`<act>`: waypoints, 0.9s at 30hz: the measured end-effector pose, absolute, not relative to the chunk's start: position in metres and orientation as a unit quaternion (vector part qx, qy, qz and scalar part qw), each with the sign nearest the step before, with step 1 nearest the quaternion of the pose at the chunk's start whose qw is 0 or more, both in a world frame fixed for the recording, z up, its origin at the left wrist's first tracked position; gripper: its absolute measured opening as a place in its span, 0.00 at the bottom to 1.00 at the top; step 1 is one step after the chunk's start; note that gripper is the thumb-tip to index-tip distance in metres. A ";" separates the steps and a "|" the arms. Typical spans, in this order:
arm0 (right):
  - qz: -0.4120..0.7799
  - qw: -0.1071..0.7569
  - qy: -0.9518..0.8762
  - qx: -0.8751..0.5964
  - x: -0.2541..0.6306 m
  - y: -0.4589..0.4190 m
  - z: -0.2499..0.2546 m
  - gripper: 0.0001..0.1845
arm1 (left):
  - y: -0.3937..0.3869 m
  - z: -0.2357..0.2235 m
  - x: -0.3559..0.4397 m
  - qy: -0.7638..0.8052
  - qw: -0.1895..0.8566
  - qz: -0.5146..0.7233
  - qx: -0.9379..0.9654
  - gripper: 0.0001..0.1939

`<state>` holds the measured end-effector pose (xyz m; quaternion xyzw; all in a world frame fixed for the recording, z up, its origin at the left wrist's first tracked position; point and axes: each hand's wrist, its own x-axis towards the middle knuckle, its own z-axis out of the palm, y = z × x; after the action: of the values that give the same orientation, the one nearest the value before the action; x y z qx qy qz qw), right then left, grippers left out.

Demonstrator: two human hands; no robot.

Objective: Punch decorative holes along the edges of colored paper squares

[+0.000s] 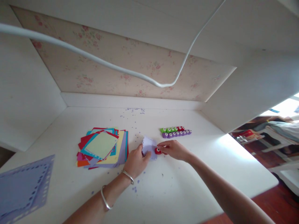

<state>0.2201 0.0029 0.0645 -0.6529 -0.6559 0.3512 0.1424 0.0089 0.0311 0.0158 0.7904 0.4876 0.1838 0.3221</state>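
Note:
A small piece of light purple paper [149, 144] is pinched in my left hand [135, 160], its thumb on top and its fingers at the left edge. A small red paper punch [158, 151] with a white-and-black round button sits against the paper's right edge. My right hand [171, 149] has its fingers closed on this punch; part of the punch is hidden behind them. Beyond my right hand, two rows of similar punches lie side by side: a purple row [177, 133] in front, and behind it a row of green punches [170, 129] and red punches [181, 128].
Coloured paper sheets [100, 144] are piled to the left. Larger purple sheets with punched edges [23, 183] lie at the table's left front. Purple paper bits [135, 110] are scattered over the white table [198, 183]. A white cable [105, 63] hangs across the view above.

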 end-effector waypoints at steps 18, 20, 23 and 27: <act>0.371 0.020 -0.672 -0.641 0.231 0.033 0.080 0.12 | 0.011 0.023 -0.003 0.307 0.091 0.221 0.921 0.16; 0.377 -0.002 -0.675 -0.635 0.230 0.038 0.083 0.12 | 0.013 0.014 -0.004 0.302 0.106 0.208 0.924 0.19; 0.403 -0.025 -0.662 -0.631 0.229 0.044 0.083 0.12 | 0.008 0.008 -0.005 0.295 0.126 0.185 0.929 0.23; 0.449 -0.023 -0.643 -0.620 0.229 0.050 0.080 0.14 | 0.004 0.010 -0.005 0.294 0.137 0.180 0.929 0.24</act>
<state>0.2291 0.0504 0.0796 -0.6205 -0.6425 0.4490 -0.0233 -0.0050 0.0045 0.0097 0.9287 0.2939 0.1802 0.1365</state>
